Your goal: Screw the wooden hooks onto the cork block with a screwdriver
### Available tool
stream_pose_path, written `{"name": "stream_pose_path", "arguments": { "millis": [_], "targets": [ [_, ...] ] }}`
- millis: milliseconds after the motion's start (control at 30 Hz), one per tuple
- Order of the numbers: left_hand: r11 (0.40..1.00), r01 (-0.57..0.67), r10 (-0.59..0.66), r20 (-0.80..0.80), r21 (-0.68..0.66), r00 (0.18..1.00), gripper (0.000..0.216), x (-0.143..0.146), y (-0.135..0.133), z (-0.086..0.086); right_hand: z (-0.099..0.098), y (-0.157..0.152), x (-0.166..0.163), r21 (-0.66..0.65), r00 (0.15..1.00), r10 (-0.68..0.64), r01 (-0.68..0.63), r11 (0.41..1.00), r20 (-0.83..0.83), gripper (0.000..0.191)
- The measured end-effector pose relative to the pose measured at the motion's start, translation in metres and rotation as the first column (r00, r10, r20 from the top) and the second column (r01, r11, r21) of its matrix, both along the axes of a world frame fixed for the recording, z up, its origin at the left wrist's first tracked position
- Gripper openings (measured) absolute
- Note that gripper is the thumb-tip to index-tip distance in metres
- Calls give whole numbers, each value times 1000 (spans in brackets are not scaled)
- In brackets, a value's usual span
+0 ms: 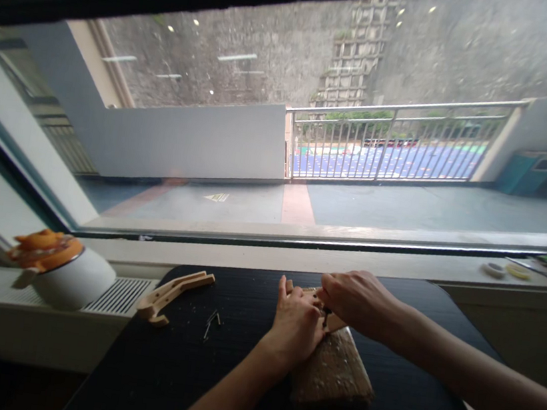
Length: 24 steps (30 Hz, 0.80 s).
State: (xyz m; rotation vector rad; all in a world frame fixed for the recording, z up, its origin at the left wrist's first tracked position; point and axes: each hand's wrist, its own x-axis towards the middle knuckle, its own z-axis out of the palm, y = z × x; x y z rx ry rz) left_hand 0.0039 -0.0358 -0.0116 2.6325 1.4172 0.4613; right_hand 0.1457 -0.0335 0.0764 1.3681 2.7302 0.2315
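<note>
- Presently, the right hand [350, 292] is above the tabletop [146, 363], its grip curled closed around the upper end of a thin dark tool [326, 316]; the type of tool cannot be told.
- The left hand [299, 316] lies across a light wooden piece [337, 324], in contact with it. How far this grip closes around the piece cannot be told, since the back of the hand hides it.
- The wooden piece rests on the far end of a brown block [336, 371], mostly covered by both hands; the tool stands roughly upright at it, between the hands.
- The block lies flat on the tabletop, its near end exposed.
- A second wooden piece [175, 296], curved and with dark holes, lies well apart at the far left edge.
- Small thin metal pieces [210, 324] lie loose between the second wooden piece and the left hand.
- A white mug [80, 277] with an orange lid [49, 248] stands left of the tabletop, beside a slotted vent [119, 295].
- Two small rings [493, 269] lie on the windowsill [450, 274], right.
</note>
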Motion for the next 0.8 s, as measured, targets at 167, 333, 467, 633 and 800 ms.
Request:
{"name": "stream_pose_path", "arguments": {
  "millis": [167,333,467,633,800],
  "targets": [
    [1000,8,-8,7,-16,1000,16,0,-1,3,9,-4,5,-16,999,-11,11,1000,-41,16],
    [1000,15,-16,-31,-27,999,18,0,-1,5,12,-6,10,-81,997,58,-62,995,-50,12],
    [1000,12,-12,-39,-22,999,20,0,-1,3,6,-6,8,-60,998,60,-61,996,-22,14],
    [1000,13,-14,-37,-7,999,19,0,-1,0,0,-3,9,13,1000,20,-21,1000,16,14],
    [1000,24,-24,-39,2,999,19,-1,1,-2,2,-2,8,41,1000,-26,26,999,0,18]
  ]
}}
